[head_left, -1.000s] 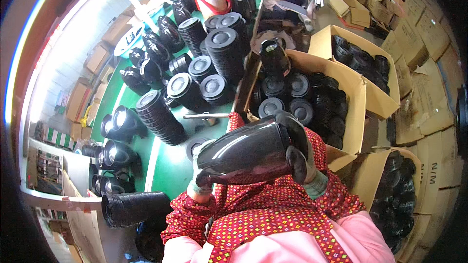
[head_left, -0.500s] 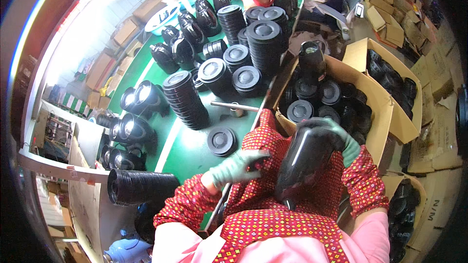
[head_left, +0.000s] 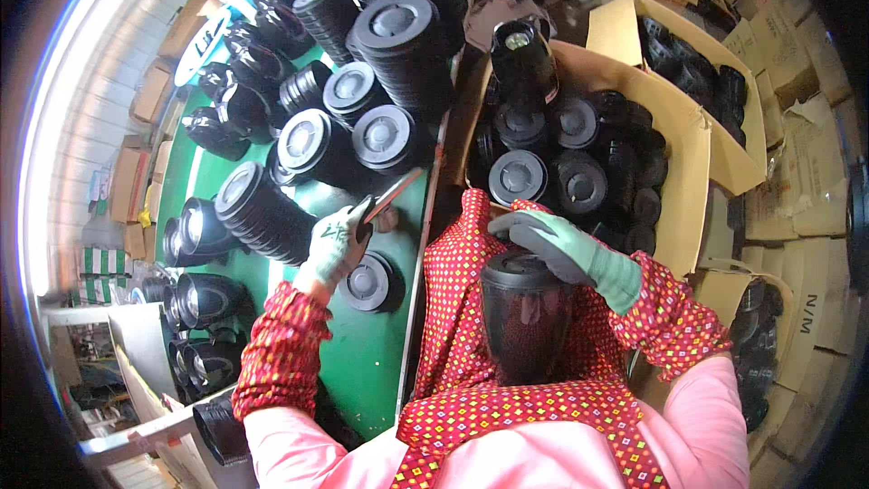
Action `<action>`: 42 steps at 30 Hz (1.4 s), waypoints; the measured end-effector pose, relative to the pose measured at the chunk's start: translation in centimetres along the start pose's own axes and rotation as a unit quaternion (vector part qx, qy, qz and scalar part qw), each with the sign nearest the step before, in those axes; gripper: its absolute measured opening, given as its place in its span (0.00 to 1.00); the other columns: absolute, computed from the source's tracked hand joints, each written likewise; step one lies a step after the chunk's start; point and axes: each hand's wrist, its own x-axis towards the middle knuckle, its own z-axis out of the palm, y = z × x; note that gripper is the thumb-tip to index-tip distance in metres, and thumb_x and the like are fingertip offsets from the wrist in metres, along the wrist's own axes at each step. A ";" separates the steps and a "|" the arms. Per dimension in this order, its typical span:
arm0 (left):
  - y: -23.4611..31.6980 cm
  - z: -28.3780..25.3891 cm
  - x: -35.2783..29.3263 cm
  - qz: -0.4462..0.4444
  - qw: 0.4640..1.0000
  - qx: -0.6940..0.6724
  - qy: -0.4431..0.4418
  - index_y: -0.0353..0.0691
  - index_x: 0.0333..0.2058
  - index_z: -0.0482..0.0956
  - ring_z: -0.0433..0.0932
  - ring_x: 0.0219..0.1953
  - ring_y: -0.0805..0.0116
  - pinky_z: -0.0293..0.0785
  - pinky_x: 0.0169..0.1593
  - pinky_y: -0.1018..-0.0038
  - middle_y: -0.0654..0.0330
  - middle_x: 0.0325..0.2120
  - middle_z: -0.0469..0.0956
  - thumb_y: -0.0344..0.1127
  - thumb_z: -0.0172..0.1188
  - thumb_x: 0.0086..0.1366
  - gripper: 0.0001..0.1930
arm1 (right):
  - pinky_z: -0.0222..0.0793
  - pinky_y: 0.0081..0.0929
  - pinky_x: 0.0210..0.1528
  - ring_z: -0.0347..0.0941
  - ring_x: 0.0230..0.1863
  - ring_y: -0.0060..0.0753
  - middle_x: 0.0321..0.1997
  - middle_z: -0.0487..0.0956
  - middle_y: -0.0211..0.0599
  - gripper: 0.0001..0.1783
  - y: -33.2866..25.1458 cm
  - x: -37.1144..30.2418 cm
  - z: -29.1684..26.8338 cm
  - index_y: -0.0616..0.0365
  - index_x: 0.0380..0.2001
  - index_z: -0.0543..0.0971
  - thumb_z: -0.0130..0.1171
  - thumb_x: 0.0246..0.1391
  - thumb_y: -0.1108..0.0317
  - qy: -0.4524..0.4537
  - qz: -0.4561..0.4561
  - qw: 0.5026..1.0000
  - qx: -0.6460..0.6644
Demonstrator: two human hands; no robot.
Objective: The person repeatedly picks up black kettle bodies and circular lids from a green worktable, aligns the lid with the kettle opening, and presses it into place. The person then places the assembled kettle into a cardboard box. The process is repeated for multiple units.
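Note:
My left hand (head_left: pixel 337 243), in a pale green glove with dark fingers, grips a thin metal rod (head_left: pixel 395 193) over the green table. Just below that hand lies a round black base cap (head_left: pixel 365 282). A glossy black jug body (head_left: pixel 523 335) stands against my patterned apron, with a ridged round black end facing up. My right hand (head_left: pixel 554 249), gloved the same way, lies over that end, fingers bent around its rim. Stacks of round black caps (head_left: pixel 262 210) rise on the table beyond my left hand.
A cardboard box (head_left: pixel 683 172) to the right holds several black jugs, one upright (head_left: pixel 523 59) at its far corner. Another box (head_left: pixel 715 118) of black parts stands behind it. More glossy black jugs (head_left: pixel 244 95) line the table's (head_left: pixel 362 371) far left.
My left hand has moved left and taken hold of the metal rod from the table. The jug has gone from tilted to nearly upright under my right hand. The view has shifted.

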 end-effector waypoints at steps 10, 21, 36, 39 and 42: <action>16.5 -11.9 2.9 0.077 0.954 -0.290 -0.010 0.37 0.61 0.80 0.84 0.55 0.45 0.81 0.56 0.62 0.40 0.55 0.81 0.32 0.71 0.59 0.29 | 0.66 0.53 0.64 0.77 0.44 0.50 0.44 0.82 0.42 0.23 -4.3 6.3 -3.6 0.60 0.54 0.82 0.63 0.59 0.59 0.087 -0.291 0.886 -0.350; 20.9 -6.2 9.4 0.363 0.801 -0.453 -0.148 0.36 0.46 0.84 0.78 0.50 0.40 0.74 0.56 0.49 0.50 0.46 0.81 0.44 0.64 0.65 0.18 | 0.64 0.45 0.70 0.74 0.62 0.50 0.56 0.79 0.46 0.17 8.0 4.5 -2.2 0.59 0.55 0.77 0.60 0.67 0.63 -0.012 -0.255 0.967 0.002; 24.3 -3.2 9.3 0.369 0.754 -0.541 -0.046 0.44 0.24 0.79 0.77 0.32 0.50 0.72 0.41 0.56 0.56 0.28 0.76 0.50 0.75 0.57 0.18 | 0.61 0.50 0.62 0.70 0.51 0.54 0.45 0.77 0.45 0.22 4.4 1.3 -4.0 0.59 0.46 0.82 0.51 0.66 0.51 0.011 -0.182 0.983 -0.028; 20.4 -0.8 8.9 0.397 0.626 -0.670 -0.027 0.40 0.25 0.78 0.79 0.30 0.49 0.75 0.40 0.52 0.56 0.24 0.76 0.50 0.72 0.64 0.20 | 0.63 0.52 0.57 0.73 0.47 0.54 0.45 0.77 0.43 0.22 1.1 0.5 -5.0 0.57 0.50 0.80 0.60 0.60 0.53 -0.006 -0.141 0.971 -0.195; 17.1 0.5 8.6 0.366 0.494 -0.785 -0.082 0.36 0.27 0.80 0.81 0.37 0.45 0.76 0.49 0.47 0.54 0.27 0.79 0.49 0.65 0.70 0.21 | 0.66 0.48 0.49 0.74 0.45 0.51 0.41 0.76 0.43 0.31 -2.9 -0.8 -6.3 0.54 0.54 0.78 0.69 0.51 0.48 -0.023 -0.094 0.959 -0.266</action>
